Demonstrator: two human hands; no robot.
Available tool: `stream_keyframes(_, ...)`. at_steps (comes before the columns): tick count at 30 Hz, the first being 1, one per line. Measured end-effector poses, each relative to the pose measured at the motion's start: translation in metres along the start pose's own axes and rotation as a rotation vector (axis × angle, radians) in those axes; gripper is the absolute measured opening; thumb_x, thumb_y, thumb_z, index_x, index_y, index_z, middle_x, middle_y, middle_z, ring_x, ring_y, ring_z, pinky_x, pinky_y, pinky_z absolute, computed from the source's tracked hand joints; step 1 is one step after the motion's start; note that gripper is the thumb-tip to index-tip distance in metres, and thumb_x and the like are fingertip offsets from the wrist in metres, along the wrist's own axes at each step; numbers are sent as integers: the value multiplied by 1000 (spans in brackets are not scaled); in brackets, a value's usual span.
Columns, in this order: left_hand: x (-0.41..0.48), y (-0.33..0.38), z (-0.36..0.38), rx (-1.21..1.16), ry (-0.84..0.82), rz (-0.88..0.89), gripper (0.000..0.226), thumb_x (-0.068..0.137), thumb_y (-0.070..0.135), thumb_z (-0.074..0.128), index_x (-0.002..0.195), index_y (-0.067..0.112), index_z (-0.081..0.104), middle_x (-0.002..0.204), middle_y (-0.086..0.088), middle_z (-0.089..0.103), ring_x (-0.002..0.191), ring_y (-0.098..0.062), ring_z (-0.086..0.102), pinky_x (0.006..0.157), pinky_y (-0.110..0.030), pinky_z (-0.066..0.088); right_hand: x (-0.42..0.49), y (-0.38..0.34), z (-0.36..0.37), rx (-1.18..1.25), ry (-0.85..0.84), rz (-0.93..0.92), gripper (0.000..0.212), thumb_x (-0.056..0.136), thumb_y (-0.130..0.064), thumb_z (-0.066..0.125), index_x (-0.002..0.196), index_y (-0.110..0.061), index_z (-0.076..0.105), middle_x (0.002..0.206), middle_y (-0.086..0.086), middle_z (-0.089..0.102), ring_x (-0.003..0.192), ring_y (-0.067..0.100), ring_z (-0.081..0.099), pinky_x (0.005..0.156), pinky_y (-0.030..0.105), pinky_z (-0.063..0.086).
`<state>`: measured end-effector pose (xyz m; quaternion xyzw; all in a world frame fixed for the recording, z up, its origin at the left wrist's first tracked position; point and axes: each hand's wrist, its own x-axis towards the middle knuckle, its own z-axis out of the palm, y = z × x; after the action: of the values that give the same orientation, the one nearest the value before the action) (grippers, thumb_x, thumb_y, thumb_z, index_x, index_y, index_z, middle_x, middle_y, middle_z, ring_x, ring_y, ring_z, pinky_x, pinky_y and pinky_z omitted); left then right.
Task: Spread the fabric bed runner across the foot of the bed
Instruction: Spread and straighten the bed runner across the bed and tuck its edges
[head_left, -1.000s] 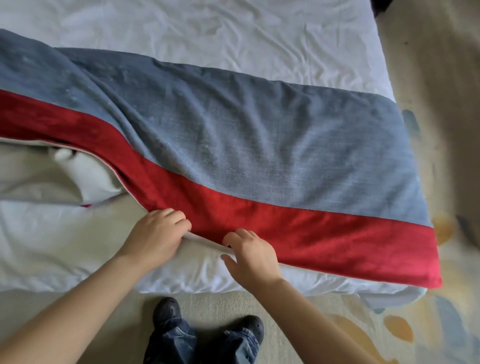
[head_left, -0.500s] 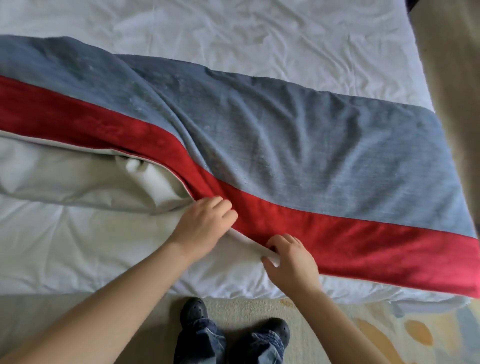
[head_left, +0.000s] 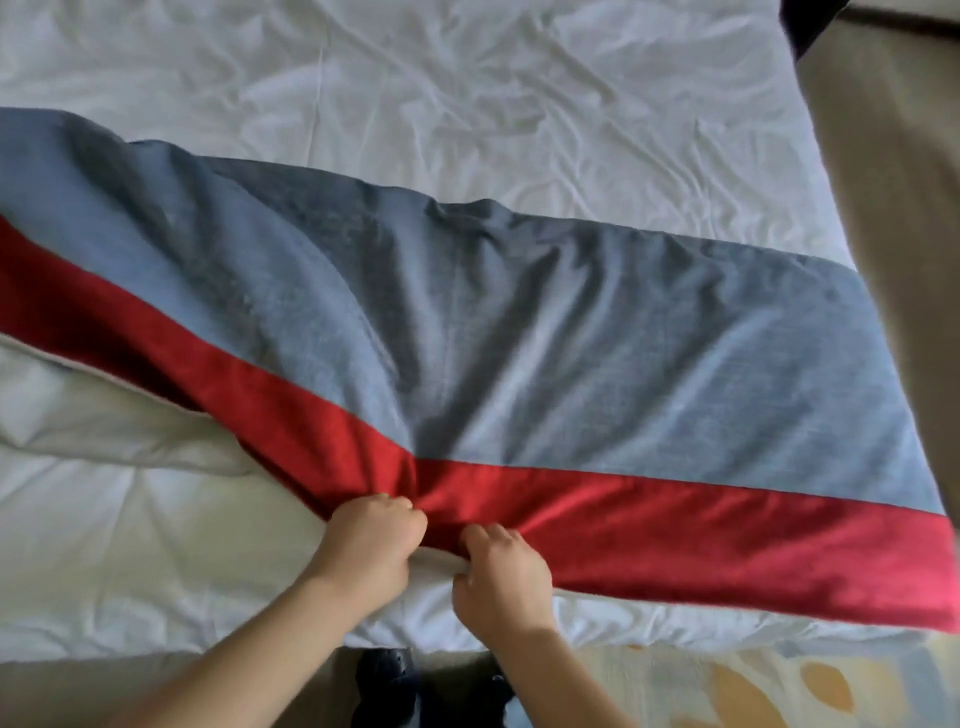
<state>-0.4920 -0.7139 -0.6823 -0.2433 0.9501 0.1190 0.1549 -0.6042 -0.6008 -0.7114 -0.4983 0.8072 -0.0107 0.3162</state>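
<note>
Across the foot of one bed (head_left: 467, 104), its white sheet creased, lies one runner (head_left: 597, 353): a long rectangle of woven grey-blue cloth with one plush red band (head_left: 701, 540) along the side nearest the bed's foot. Two hands meet there, side by side. The left hand (head_left: 366, 545) and right hand (head_left: 501, 571) each clench the bunched red edge.

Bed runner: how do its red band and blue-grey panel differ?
Width: red velvety band narrow, blue-grey woven panel much wider. Place: band along the near edge, panel beyond it. Grip: left hand and right hand hold the band, not the panel. Both pucker toward the hands.
</note>
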Motion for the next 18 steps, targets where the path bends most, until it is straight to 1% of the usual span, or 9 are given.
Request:
stream_keyframes(2, 9, 1, -5, 43, -146, -8, 22, 56, 17, 73, 75, 16, 64, 78, -1, 65, 73, -24, 65, 54, -27, 45, 2, 6, -5, -11, -70, -64, 27, 73, -25, 49, 98, -19, 55, 100, 0, 61, 91, 23, 56, 65, 29, 38)
stream_keyframes(3, 16, 1, -6, 55, -263, -12, 20, 68, 20, 64, 88, 16, 63, 91, -3, 65, 86, -26, 63, 61, -30, 43, 4, 8, -10, -3, -108, -101, 26, 74, -29, 51, 98, -19, 55, 99, 1, 62, 90, 25, 58, 65, 29, 39)
stream_keyframes(4, 24, 1, -8, 45, -367, 7, 21, 73, 25, 59, 92, 17, 61, 97, -3, 65, 90, -26, 62, 64, -31, 41, 7, 11, -15, 14, -152, -141, 26, 76, -34, 53, 97, -20, 56, 98, 1, 63, 89, 26, 59, 66, 30, 40)
stream_keyframes(7, 54, -3, -26, -6, -580, 22, 40, 68, 53, 57, 84, 17, 62, 87, -1, 67, 79, -23, 63, 55, -26, 37, 21, 24, -43, 123, -307, -230, 36, 75, -57, 55, 93, -27, 61, 90, -4, 68, 86, 19, 63, 67, 26, 41)
stream_keyframes(9, 77, -5, -38, -134, -668, -40, 48, 61, 63, 54, 81, 20, 63, 77, 2, 66, 71, -19, 62, 53, -26, 39, 34, 45, -67, 184, -321, -245, 38, 76, -60, 51, 90, -28, 64, 85, -7, 69, 82, 13, 64, 66, 23, 42)
stream_keyframes(11, 108, -4, -48, -184, -565, -64, 44, 65, 63, 52, 87, 27, 64, 81, 4, 68, 77, -16, 64, 60, -26, 46, 55, 80, -96, 197, -231, -230, 25, 82, -47, 52, 90, -26, 64, 84, -6, 69, 81, 16, 64, 69, 25, 48)
stream_keyframes(13, 144, 1, -57, -196, -352, -50, 31, 77, 53, 51, 91, 28, 63, 90, 5, 69, 86, -16, 65, 68, -29, 52, 84, 125, -130, 188, -119, -171, 16, 86, -35, 54, 91, -25, 65, 86, -3, 69, 82, 20, 64, 71, 30, 51)
stream_keyframes(15, 188, 8, -68, -212, -110, -66, 21, 87, 40, 50, 92, 26, 63, 95, 5, 68, 91, -18, 64, 72, -32, 51, 118, 174, -167, 152, 26, -103, 14, 88, -29, 56, 91, -22, 68, 90, 1, 70, 86, 24, 64, 71, 32, 48)
stream_keyframes(18, 258, 16, -89, -343, 189, -143, 17, 91, 26, 50, 97, 27, 66, 103, 4, 65, 93, -22, 62, 75, -36, 51, 166, 247, -221, 90, 256, 35, 12, 89, -24, 58, 92, -21, 69, 95, 7, 68, 89, 29, 63, 70, 33, 46)
